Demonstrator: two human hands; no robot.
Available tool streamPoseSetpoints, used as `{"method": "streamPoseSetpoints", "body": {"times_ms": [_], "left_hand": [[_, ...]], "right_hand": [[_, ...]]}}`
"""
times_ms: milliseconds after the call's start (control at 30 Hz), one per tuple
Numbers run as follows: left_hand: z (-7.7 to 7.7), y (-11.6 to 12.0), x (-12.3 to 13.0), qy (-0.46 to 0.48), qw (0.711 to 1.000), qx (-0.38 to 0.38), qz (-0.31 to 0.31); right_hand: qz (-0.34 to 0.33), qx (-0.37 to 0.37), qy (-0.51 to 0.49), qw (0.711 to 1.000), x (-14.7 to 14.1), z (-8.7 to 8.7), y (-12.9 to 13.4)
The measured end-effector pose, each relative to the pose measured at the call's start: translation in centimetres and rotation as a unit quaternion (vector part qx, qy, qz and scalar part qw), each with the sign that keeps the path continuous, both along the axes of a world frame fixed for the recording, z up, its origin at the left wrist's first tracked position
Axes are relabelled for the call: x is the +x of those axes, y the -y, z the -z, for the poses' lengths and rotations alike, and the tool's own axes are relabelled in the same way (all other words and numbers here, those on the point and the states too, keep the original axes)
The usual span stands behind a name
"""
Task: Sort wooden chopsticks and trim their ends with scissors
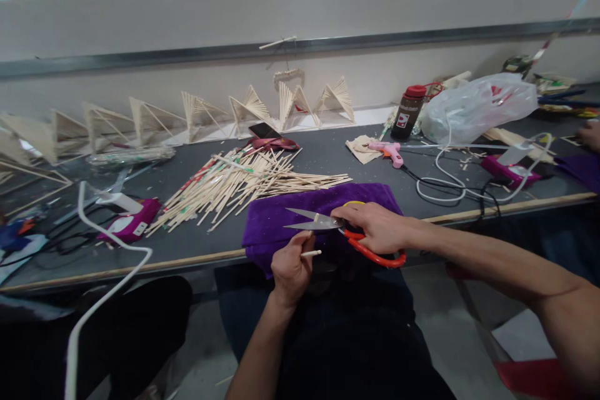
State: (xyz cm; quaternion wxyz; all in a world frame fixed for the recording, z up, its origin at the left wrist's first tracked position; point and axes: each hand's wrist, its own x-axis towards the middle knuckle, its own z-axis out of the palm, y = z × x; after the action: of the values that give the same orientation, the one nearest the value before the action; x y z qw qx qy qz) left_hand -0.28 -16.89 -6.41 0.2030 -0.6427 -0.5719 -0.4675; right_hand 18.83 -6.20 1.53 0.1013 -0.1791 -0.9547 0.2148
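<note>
Red-handled scissors (379, 254) are gripped by my right hand (379, 228), their two blades parted and pointing left over a purple cloth (267, 228). A small pale piece lies between the blades. Below the blade tips, my left hand (291, 267) is closed around a short wooden stick (311, 254), whose end sticks out to the right. The cloth hangs over the table's front edge. Just behind it spreads a loose pile of thin wooden sticks (234, 184).
Fan-shaped stick models (201, 114) line the wall. A pink glue gun (389, 151), a dark bottle (409, 114) and a plastic bag (478, 106) are at the right. Purple power strips (135, 222) with white cables sit on both sides. Another person's hand (589, 134) shows far right.
</note>
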Motion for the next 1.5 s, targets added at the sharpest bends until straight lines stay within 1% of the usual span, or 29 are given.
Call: {"method": "streamPoseSetpoints", "body": {"times_ms": [67,167,300,400,500,733,867,933,1100,1333,1500], "left_hand": [[0.1,-0.2,0.1,0.01,1.0,-0.009,-0.004],[0.2,-0.4,0.1,0.051,0.998,-0.042,0.008],[-0.2,-0.3,0.0,0.105,0.992,-0.068,0.025],[-0.6,-0.1,0.0,0.099,0.993,-0.064,0.033],[-1.0,0.1,0.1,0.089,0.993,-0.064,0.032],[-1.3,0.3,0.1,0.068,0.995,-0.062,0.039],[-1.2,0.4,-0.2,0.07,0.995,-0.063,0.042],[-1.2,0.4,-0.3,0.074,0.994,-0.058,0.047],[-1.2,0.3,-0.1,0.076,0.995,-0.052,0.039],[-1.5,0.5,0.2,0.081,0.993,-0.075,0.033],[-1.4,0.5,0.3,0.084,0.993,-0.067,0.049]], "right_hand": [[0.005,0.004,0.008,1.0,-0.1,0.0,-0.1],[0.021,-0.001,0.019,1.0,-0.1,0.0,-0.1],[0.032,0.001,0.018,0.999,0.0,-0.6,0.2],[0.042,0.013,0.021,0.999,0.1,-1.3,0.5],[0.037,0.01,0.026,0.999,0.2,-1.7,0.7],[0.015,-0.007,0.019,1.0,0.3,-1.4,0.6],[0.023,0.037,0.019,0.999,0.2,-1.3,0.4],[0.028,0.047,0.02,0.998,0.3,-1.3,0.4],[0.025,0.003,0.015,1.0,0.4,-1.3,0.6],[0.023,-0.003,0.011,1.0,0.2,-1.4,0.9],[0.021,-0.01,0.011,1.0,0.2,-1.4,1.0]]}}
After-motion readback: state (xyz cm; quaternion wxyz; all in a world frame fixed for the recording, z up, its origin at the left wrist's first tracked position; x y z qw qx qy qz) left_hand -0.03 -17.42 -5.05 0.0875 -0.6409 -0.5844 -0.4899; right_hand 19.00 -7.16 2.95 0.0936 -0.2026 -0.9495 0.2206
